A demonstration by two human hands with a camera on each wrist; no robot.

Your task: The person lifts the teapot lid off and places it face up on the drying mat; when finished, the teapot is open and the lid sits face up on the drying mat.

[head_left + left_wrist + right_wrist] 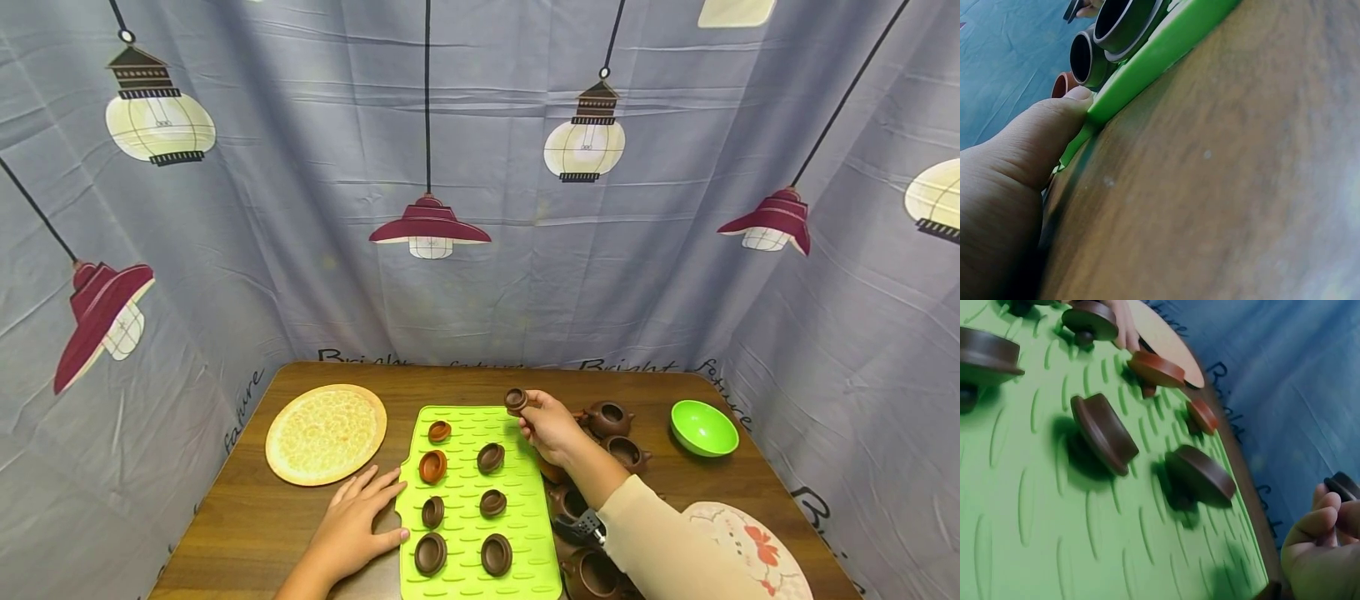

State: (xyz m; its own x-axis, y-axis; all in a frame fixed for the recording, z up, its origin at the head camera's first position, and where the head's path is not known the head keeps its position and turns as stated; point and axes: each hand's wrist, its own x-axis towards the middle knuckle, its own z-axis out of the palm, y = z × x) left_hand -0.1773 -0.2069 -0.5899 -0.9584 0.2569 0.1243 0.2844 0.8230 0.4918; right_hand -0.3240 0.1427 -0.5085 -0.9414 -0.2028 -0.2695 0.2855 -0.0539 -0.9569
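A small dark brown teapot lid is pinched in my right hand, above the far right corner of the green mat. My left hand rests at the mat's left edge with its fingers spread; in the left wrist view its thumb touches that edge. Several lids lie on the mat in two columns, knob side down, some tilted. Two are reddish, the farther one smaller than the nearer one. The others are dark brown, such as the large front lid.
Several lidless brown teapots stand right of the mat, partly hidden under my right arm. Beyond them is a green bowl. A round pizza-patterned mat lies at the back left, a round pink-patterned mat at the right front.
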